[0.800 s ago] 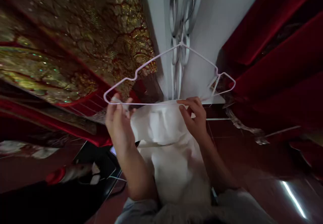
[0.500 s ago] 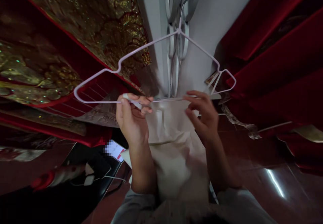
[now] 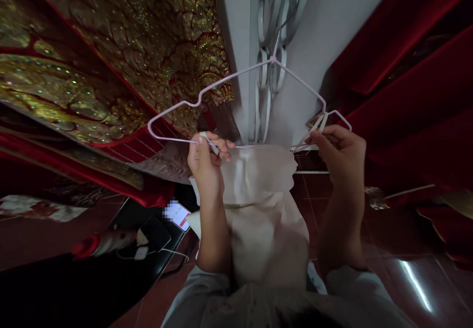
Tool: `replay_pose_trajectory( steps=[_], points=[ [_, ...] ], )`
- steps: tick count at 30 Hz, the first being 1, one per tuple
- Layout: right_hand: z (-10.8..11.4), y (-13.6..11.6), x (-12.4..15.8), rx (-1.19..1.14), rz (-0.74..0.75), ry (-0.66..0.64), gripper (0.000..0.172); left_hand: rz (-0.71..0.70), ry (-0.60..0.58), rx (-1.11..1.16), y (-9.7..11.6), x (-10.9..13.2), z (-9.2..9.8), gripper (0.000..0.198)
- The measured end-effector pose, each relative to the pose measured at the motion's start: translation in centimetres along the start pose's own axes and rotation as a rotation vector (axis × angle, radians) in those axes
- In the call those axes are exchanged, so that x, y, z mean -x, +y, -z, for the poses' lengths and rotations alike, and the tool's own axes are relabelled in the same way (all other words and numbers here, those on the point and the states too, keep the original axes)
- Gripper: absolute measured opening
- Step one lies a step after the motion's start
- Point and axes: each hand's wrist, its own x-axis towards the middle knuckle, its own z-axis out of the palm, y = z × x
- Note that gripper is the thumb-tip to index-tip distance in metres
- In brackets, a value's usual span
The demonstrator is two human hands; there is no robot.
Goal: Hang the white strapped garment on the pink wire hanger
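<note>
A pale pink clothes hanger (image 3: 236, 75) hangs by its hook in front of me. At the left end of its bottom bar, my left hand (image 3: 209, 163) is closed on the bar, with a narrow white strap across its fingers. My right hand (image 3: 343, 153) pinches another white strap (image 3: 320, 122), looped over the notch at the hanger's right shoulder. Below the bar a cream garment (image 3: 264, 219) hangs down in front of my body; how its top edge meets the bar is blurred.
Gold-sequined red garments (image 3: 162, 37) hang close on the left, dark red cloth (image 3: 414, 101) on the right. Grey metal scrollwork (image 3: 264, 91) stands behind the hanger. At lower left a black table (image 3: 155, 274) bears a lit phone (image 3: 179, 217) and a red-capped bottle (image 3: 96, 245).
My right hand has moved right from near the bar's middle and taken hold of the strap by the hanger's right shoulder. My left hand keeps its grip on the bar.
</note>
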Motion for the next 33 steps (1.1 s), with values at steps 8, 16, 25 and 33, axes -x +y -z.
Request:
replay_pose_trajectory(
  steps=[8, 16, 25, 33],
  points=[
    [0.8, -1.1, -1.4, -0.184, 0.12, 0.042, 0.017, 0.001, 0.001, 0.015, -0.4, 0.0, 0.3, 0.044],
    [2.5, 6.1, -4.7, -0.436, 0.314, 0.609, 0.05, 0.019, -0.07, 0.065, -0.6, 0.7, 0.8, 0.048],
    [-0.7, 3.9, 2.3, -0.106, 0.394, 0.366, 0.033, 0.094, -0.058, 0.063, -0.4, 0.8, 0.3, 0.046],
    [-2.4, 2.9, 2.5, 0.069, 0.202, -0.15, 0.062, 0.139, -0.136, 0.017, -0.4, 2.3, 0.7, 0.048]
  ],
)
